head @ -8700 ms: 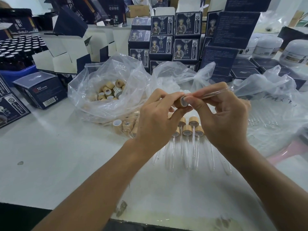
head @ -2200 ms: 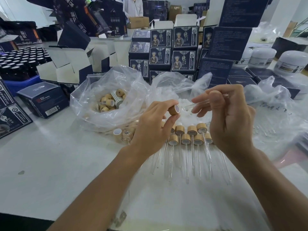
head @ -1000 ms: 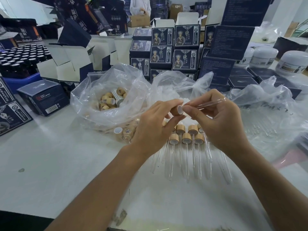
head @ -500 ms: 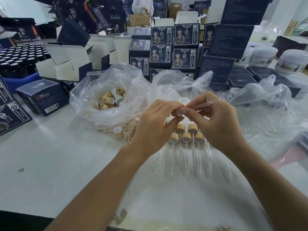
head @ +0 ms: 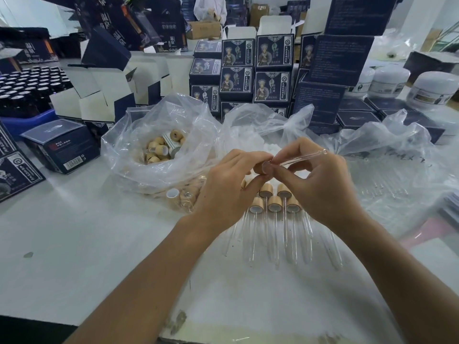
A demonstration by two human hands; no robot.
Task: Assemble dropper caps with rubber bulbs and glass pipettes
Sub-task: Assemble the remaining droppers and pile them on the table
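My left hand [head: 228, 192] pinches a wood-coloured dropper cap [head: 265, 168] between thumb and fingers, its open end turned right. My right hand [head: 320, 187] pinches a clear glass pipette [head: 303, 157] near its base, the tip pointing up and right, the base meeting the cap's opening. Below the hands, several finished droppers [head: 274, 207] lie in rows on the white table, caps away from me. A clear bag of loose caps [head: 161, 148] sits to the left. White rubber bulbs [head: 270, 147] lie in a second bag behind my hands.
A plastic bag of loose glass pipettes [head: 387, 184] spreads at the right. Dark blue printed boxes [head: 273, 68] are stacked behind. Open cartons [head: 94, 95] and dark bottles in a blue tray [head: 22, 90] stand at the left, white jars [head: 387, 80] at the far right. A person works at the back.
My hands, apart about two seconds ago, have come together. The pipette's base has moved left into the cap's opening over the last second.
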